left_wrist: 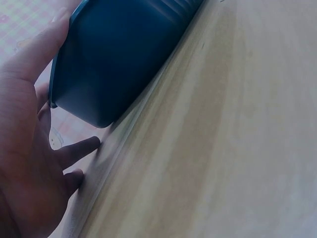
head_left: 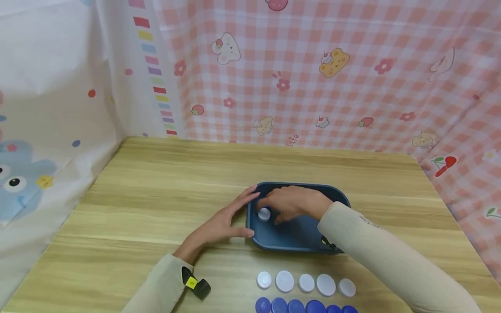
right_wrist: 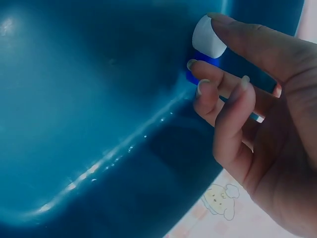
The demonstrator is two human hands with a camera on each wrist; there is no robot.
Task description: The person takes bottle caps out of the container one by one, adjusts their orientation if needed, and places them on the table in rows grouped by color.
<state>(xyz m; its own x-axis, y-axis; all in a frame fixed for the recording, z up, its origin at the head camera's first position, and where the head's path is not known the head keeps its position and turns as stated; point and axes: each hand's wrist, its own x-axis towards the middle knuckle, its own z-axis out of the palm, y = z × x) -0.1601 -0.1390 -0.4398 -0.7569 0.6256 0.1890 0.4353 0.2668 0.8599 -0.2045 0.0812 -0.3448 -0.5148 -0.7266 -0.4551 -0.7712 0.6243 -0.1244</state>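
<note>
A dark blue tray (head_left: 297,249) stands on the table, with my left hand (head_left: 223,224) at its left end. The fingers are stretched out, touching the far left corner, and the thumb touches the near one. My right hand (head_left: 295,203) reaches into the tray from the right with bent fingers. Between its thumb and index fingertips is a white bottle cap (right_wrist: 208,37); how firmly it is pinched is hard to see. Against the index fingertip lies a blue bottle cap (right_wrist: 195,74), mostly hidden in the head view.
In front of the tray, several white caps (head_left: 284,281) form a row on the wooden table (head_left: 156,187). Nearer still is a row of several blue caps (head_left: 315,306), cut by the view's lower edge. A patterned curtain (head_left: 293,87) hangs behind the table.
</note>
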